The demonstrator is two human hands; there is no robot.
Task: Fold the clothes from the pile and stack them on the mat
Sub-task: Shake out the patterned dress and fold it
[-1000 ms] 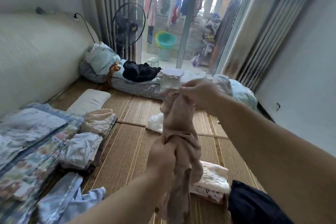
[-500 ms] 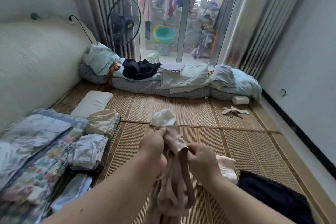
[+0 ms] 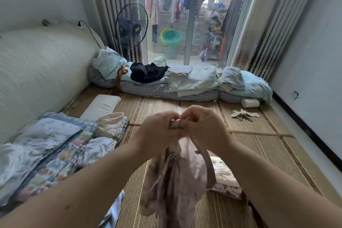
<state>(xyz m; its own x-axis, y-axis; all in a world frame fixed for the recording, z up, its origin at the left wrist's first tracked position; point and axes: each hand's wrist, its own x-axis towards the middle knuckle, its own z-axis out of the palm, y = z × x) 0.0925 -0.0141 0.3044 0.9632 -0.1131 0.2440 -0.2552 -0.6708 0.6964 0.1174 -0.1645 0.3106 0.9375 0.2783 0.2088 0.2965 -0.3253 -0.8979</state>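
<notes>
A dusty-pink garment [image 3: 177, 177] hangs in front of me above the woven straw mat [image 3: 259, 153]. My left hand [image 3: 157, 131] and my right hand [image 3: 203, 126] are side by side and both pinch its waistband at the top. The cloth droops loosely below my hands, with thin strings dangling. A folded cream piece [image 3: 225, 177] lies on the mat just right of it, partly hidden by my right forearm. At the left, folded floral and white clothes [image 3: 55, 146] lie in a spread beside a cream folded stack [image 3: 111, 125].
A rolled blue quilt with a dark garment [image 3: 148, 74] on it lies along the glass door at the back. A fan [image 3: 131, 26] stands by the curtain. A white pillow [image 3: 101, 105], a pair of gloves [image 3: 244, 114] and a white roll [image 3: 250, 102] lie on the mat.
My right hand came down from holding the garment stretched high, and both hands have met at the waistband. They now sit a little higher and closer together than half a second ago.
</notes>
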